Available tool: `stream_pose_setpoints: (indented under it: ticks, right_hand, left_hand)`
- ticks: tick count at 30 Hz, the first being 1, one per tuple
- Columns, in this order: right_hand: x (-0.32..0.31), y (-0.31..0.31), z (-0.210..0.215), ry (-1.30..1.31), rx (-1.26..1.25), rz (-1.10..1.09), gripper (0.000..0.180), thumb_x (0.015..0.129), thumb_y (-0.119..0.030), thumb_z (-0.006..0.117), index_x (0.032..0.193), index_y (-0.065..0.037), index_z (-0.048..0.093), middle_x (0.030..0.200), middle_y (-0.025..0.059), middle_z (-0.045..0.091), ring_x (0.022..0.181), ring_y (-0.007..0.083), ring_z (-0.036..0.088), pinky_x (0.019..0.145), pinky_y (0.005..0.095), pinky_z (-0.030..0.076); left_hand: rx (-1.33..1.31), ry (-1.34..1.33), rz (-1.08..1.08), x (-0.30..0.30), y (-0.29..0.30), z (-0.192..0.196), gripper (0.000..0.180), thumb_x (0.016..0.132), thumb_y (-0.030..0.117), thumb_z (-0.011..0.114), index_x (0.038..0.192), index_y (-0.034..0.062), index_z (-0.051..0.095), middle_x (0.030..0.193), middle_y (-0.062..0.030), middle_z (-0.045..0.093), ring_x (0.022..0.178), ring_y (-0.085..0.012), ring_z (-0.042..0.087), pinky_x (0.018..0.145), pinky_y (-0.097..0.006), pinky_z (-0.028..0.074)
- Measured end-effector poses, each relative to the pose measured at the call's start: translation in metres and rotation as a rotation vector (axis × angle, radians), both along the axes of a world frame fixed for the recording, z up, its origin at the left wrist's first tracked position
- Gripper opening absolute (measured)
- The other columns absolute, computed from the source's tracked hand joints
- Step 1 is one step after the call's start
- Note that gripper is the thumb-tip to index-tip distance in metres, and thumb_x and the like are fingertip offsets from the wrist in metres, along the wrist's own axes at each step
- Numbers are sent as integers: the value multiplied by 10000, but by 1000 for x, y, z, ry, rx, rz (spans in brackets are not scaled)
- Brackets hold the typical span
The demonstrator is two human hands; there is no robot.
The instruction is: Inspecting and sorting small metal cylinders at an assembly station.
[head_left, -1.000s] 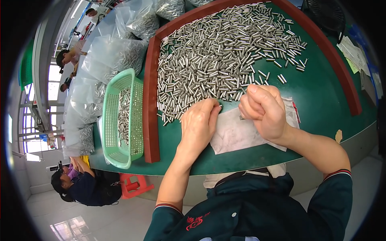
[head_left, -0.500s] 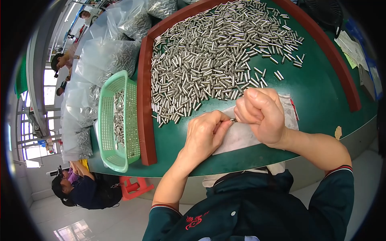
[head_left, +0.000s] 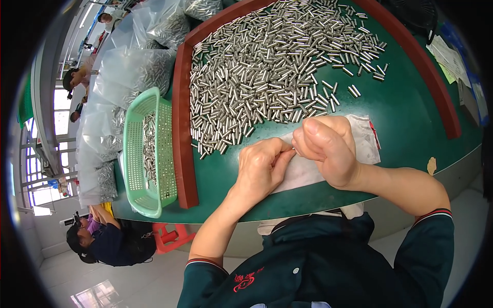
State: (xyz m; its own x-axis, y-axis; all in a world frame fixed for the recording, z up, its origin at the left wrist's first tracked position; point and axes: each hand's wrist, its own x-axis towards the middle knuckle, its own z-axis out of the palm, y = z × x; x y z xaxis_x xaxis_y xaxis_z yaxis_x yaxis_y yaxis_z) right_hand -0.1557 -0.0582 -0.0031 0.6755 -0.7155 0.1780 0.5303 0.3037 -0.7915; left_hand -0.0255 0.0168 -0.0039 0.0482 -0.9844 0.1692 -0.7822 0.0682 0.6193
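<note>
Above a greyish-white cloth (head_left: pixel 304 175) on the green table, my two hands meet. Thumb and forefinger of my left hand (head_left: pixel 261 165) pinch a small metal pin (head_left: pixel 294 149), mostly covered by the fingers. My right hand (head_left: pixel 331 150) is curled into a fist against the same spot, thumb side up; what lies inside it is hidden. Just beyond the hands spreads a large heap of short, shiny metal pins (head_left: pixel 267 72), some of them scattered loose at its right edge.
Dark red strips (head_left: pixel 184 128) border the heap on the left, back and right. Left of them stands a pale green basket (head_left: pixel 134 169) partly filled with pins. Clear bags (head_left: pixel 120 77) of pins line the far left. A person (head_left: pixel 110 238) sits lower left, beside a red stool (head_left: pixel 172 237).
Both hands have shifted slightly left and closed nearer together, and the right fist has turned a little. Less of the pin shows between the fingers. The whole view has shifted slightly.
</note>
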Motion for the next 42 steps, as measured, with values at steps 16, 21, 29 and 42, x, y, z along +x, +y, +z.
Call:
stream_pose_setpoints:
  ticks: [16, 21, 29, 42]
  right_hand:
    - [-1, -5, 1, -14, 136, 47, 380, 859, -157, 374, 507, -96, 247, 441, -39, 247, 410, 54, 213, 408, 231, 184]
    - [2, -7, -1, -37, 142, 71, 393, 861, -160, 375, 498, -102, 236, 427, -30, 253, 396, 58, 196, 405, 235, 183]
    - [4, -10, 1, -31, 152, 52, 407, 864, -183, 384, 490, -108, 244, 408, -24, 264, 386, 61, 186, 397, 236, 182]
    - [1, -11, -1, -22, 139, 70, 402, 863, -180, 379, 492, -110, 242, 414, -27, 262, 393, 58, 194, 400, 232, 183]
  left_hand:
    - [276, 1509, 55, 26, 7, -1, 96, 842, 153, 535, 878, 68, 508, 742, -20, 490, 518, -38, 316, 457, -166, 271]
    - [272, 1617, 116, 36, 7, -1, 138, 857, 148, 501, 949, 47, 518, 694, -11, 452, 525, -39, 299, 442, -158, 250]
    - [304, 1604, 157, 36, 4, 2, 165, 867, 131, 480, 994, 33, 518, 738, -60, 543, 496, -29, 327, 441, -154, 276]
    - [-69, 800, 441, 33, 0, 6, 133, 817, 115, 566, 736, 12, 545, 563, 53, 405, 483, -19, 311, 436, -172, 248]
